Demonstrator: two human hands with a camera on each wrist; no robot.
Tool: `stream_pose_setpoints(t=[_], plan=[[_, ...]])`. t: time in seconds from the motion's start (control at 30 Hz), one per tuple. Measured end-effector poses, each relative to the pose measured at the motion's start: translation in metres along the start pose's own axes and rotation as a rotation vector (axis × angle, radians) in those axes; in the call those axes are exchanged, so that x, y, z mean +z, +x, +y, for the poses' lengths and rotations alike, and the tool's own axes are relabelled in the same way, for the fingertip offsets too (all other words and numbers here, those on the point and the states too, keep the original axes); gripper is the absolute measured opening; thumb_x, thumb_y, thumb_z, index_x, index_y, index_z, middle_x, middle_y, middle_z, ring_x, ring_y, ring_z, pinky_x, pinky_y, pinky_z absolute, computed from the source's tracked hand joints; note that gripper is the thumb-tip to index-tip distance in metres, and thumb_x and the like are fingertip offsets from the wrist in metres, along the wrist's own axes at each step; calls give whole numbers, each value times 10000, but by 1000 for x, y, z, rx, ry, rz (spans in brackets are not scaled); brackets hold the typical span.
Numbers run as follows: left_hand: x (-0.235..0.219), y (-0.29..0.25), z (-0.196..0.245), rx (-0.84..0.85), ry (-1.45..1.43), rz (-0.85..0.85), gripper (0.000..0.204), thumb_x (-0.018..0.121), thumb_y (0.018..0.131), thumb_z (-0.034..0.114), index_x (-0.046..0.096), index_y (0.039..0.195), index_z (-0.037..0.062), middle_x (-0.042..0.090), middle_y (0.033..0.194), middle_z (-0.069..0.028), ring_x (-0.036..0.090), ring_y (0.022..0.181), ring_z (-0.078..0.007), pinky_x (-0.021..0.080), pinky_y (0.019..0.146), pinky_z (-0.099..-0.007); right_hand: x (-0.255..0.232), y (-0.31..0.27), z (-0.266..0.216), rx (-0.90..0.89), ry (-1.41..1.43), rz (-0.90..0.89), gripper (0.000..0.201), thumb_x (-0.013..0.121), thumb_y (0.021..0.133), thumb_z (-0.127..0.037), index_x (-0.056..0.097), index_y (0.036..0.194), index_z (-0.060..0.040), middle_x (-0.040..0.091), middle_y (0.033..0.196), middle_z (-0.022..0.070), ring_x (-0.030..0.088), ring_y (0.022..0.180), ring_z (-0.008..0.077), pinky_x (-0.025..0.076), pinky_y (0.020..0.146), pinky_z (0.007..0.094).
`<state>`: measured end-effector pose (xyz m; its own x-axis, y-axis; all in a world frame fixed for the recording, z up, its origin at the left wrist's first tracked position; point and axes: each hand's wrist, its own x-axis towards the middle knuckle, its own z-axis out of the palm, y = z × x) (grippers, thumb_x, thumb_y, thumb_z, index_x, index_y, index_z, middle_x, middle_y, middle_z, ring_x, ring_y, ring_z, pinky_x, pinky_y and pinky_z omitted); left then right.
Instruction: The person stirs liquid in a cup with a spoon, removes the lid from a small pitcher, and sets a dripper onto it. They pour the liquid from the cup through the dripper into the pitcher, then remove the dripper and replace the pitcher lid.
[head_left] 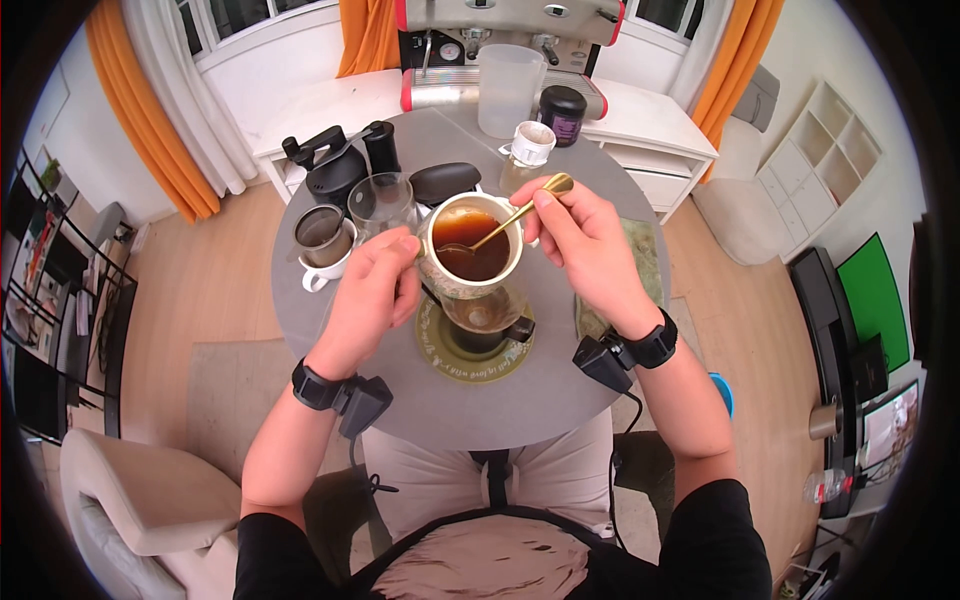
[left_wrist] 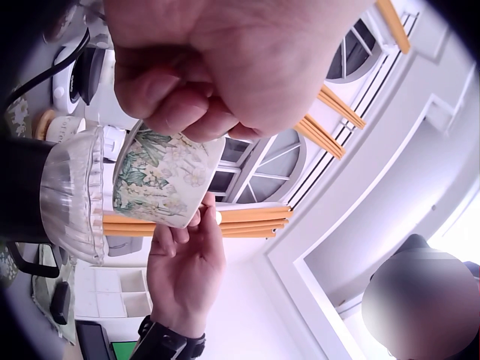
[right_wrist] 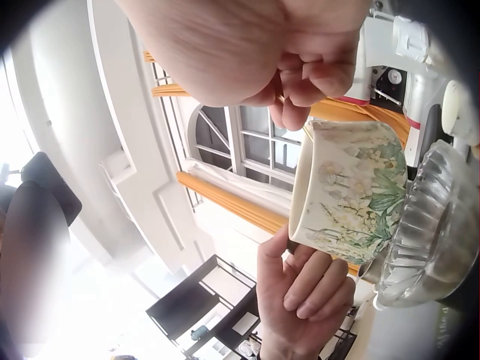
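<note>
My left hand point(head_left: 378, 282) holds a floral teacup point(left_wrist: 166, 176) at its left side, thumb on top and fingers curled, the handle hidden by the hand. Dark brown liquid point(head_left: 482, 262) fills much of the cup. A gold spoon point(head_left: 506, 226) leans into it, its bowl dipping in the liquid. My right hand point(head_left: 592, 245) pinches the spoon's upper handle between thumb and fingers. Close below the cup, a ribbed clear glass vessel point(left_wrist: 73, 196) sits on a dark, handled container point(left_wrist: 22, 199). Under them lies a green plate point(head_left: 437, 358) with white lettering.
Left on the grey table point(head_left: 380, 400) are a black grinder point(head_left: 335, 170), a glass point(head_left: 383, 203) and a white cup point(head_left: 316, 277) under a metal filter. At the back are a clear pitcher point(head_left: 508, 90), a dark jar point(head_left: 562, 114) and an espresso machine point(head_left: 450, 85).
</note>
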<state>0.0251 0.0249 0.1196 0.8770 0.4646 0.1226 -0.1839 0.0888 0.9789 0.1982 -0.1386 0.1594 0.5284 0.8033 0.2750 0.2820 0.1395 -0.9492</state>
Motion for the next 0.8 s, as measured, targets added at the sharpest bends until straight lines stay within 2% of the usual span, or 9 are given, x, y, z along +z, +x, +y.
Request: stream_pose_setpoints(t=[0.47, 0.57, 0.67, 0.8], plan=[[-5, 8, -1, 86, 38, 23, 336, 419, 1032, 276, 371, 731, 135, 337, 451, 19, 280, 389, -80, 248, 400, -244, -6, -6, -1, -82, 96, 45, 302, 401, 1081, -238, 638, 1106, -52, 651, 798, -14, 465, 643, -1, 386, 554, 170], [-6, 13, -1, 96, 9, 61, 330, 409, 1033, 281, 374, 740, 133, 329, 453, 23, 280, 393, -81, 245, 400, -244, -7, -5, -1, -79, 30, -1, 297, 402, 1080, -233, 637, 1109, -55, 653, 811, -12, 464, 643, 0, 389, 554, 174], [-10, 17, -3, 97, 10, 54, 326, 398, 1035, 290, 378, 749, 135, 321, 455, 25, 283, 397, -82, 252, 405, -247, -5, -6, -3, -96, 47, 37, 287, 407, 1078, -225, 640, 1109, -60, 659, 834, -13, 467, 648, 1, 386, 554, 174], [-10, 19, -6, 82, -14, 83, 325, 392, 1036, 295, 380, 752, 138, 323, 459, 25, 286, 399, -85, 261, 411, -251, 6, -6, -4, -241, -163, 117, 233, 451, 1056, -163, 641, 1144, -60, 691, 896, 15, 555, 701, 42, 454, 607, 208]])
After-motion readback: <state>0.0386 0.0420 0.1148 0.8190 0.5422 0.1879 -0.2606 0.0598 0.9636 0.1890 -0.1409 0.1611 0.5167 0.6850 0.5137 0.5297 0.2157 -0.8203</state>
